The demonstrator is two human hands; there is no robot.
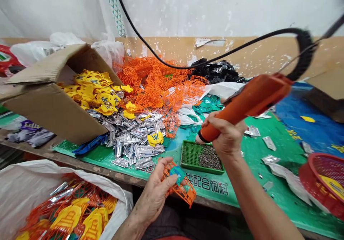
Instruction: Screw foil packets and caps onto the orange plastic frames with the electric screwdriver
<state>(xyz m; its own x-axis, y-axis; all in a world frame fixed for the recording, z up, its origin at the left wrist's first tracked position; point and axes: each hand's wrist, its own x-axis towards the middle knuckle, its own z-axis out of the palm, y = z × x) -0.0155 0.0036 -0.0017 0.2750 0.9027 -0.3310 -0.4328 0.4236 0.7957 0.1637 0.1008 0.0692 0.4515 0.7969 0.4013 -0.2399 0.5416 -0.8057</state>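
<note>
Near the table's front edge, my left hand (158, 186) grips an orange plastic frame (185, 193) with a teal piece (177, 173) set against it. My thumb presses on the teal piece. Wrapped around an orange electric screwdriver (242, 107), my right hand (228, 134) holds the tool aslant, its cord end up to the right. The driver's tip points down toward a green tray (188, 154) and is mostly hidden. Small dark screws (211, 157) lie heaped in that tray's right part.
A tipped carton (48, 104) spills yellow pieces (96, 89) beside shiny metal plates (134, 136). Orange frames (156, 82) pile up behind. A white sack (123, 197) of parts stands front left, a red basket (309, 179) at right. A black cord (166, 64) hangs overhead.
</note>
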